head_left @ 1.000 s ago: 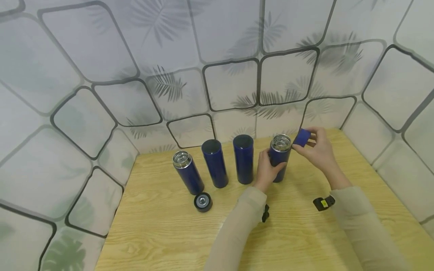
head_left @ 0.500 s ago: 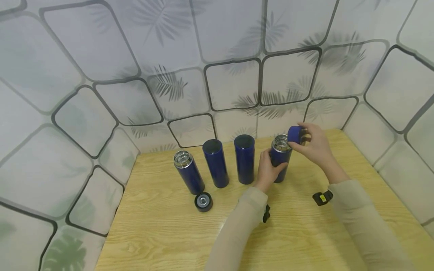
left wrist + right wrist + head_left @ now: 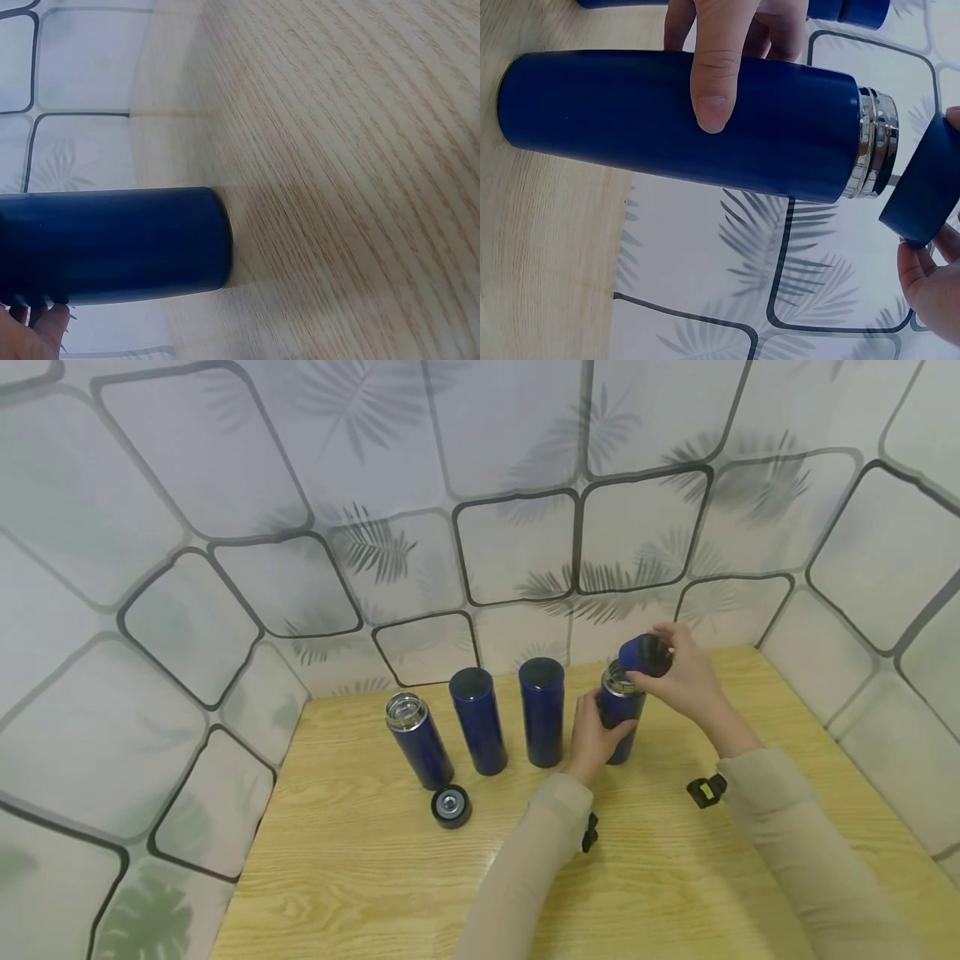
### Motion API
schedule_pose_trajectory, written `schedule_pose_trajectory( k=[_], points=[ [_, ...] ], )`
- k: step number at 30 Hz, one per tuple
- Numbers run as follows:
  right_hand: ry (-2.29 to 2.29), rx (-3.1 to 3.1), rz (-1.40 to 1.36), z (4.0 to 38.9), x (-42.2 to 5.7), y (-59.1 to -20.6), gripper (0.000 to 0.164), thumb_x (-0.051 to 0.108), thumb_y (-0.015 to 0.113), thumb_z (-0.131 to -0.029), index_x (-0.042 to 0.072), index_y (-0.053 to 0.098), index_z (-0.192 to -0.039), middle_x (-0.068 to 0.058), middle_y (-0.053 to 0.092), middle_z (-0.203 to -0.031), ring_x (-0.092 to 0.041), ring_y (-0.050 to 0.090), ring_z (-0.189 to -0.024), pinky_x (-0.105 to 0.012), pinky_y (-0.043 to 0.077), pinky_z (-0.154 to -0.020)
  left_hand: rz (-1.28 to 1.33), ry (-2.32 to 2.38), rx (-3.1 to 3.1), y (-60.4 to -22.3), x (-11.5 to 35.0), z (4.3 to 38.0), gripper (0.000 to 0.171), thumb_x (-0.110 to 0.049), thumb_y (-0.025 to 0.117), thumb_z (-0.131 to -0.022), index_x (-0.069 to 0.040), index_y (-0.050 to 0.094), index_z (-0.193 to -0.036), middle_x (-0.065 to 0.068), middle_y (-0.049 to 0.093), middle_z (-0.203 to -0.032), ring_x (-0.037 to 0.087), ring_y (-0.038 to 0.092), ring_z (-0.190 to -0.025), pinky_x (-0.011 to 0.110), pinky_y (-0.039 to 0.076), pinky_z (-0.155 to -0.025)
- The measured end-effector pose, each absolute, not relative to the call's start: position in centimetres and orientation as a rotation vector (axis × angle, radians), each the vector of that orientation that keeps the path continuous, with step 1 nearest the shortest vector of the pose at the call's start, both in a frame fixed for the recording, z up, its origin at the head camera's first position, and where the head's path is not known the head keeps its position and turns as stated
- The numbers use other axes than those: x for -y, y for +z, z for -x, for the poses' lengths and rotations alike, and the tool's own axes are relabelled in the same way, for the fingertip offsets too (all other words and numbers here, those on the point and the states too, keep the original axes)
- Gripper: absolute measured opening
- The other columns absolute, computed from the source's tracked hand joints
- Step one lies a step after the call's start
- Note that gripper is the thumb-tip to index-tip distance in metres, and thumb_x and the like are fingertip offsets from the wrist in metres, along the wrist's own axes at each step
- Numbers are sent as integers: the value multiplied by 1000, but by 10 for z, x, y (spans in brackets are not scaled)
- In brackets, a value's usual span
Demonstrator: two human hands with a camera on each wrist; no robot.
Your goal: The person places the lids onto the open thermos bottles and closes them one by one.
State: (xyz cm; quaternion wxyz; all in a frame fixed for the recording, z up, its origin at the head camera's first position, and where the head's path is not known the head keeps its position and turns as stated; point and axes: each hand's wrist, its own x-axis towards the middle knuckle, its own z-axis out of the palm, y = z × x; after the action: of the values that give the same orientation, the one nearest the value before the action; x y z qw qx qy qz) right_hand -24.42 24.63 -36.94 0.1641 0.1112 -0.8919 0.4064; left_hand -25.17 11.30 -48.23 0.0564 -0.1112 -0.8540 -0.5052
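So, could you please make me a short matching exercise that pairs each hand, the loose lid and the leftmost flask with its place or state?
Column one
1. Left hand
2. Right hand
3. Loose lid
4. Leftmost flask

Column two
A. Holds a tilted blue lid close to an open flask mouth
B. Stands uncapped, touched by neither hand
C. Grips the body of the rightmost flask
D. Lies on the table with its silvery centre facing up

Right pairs: 1-C, 2-A, 3-D, 4-B
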Motion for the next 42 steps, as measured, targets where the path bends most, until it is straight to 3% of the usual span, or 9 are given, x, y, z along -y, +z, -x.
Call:
schedule_pose_trajectory(
  k=[16, 42],
  points=[
    [1073, 2635, -318, 256, -233, -375, 78, 15, 73, -70, -3, 26, -129, -25, 40, -125, -42, 32, -114, -54, 29, -89, 340, -1500, 2619, -482, -114, 252, 64, -30, 70, -75, -6, 37, -125, 4, 42, -114, 13, 46, -102, 20, 39, -86],
    [1092, 2569, -354, 256, -229, -394, 74, 10, 73, -70, -5, 26, -126, -29, 41, -121, -45, 37, -108, -56, 33, -84, 360, -1466, 2609, -482, -112, 251, 65, -32, 69, -75, -6, 37, -125, 4, 43, -112, 13, 46, -98, 20, 40, -83]
  ],
)
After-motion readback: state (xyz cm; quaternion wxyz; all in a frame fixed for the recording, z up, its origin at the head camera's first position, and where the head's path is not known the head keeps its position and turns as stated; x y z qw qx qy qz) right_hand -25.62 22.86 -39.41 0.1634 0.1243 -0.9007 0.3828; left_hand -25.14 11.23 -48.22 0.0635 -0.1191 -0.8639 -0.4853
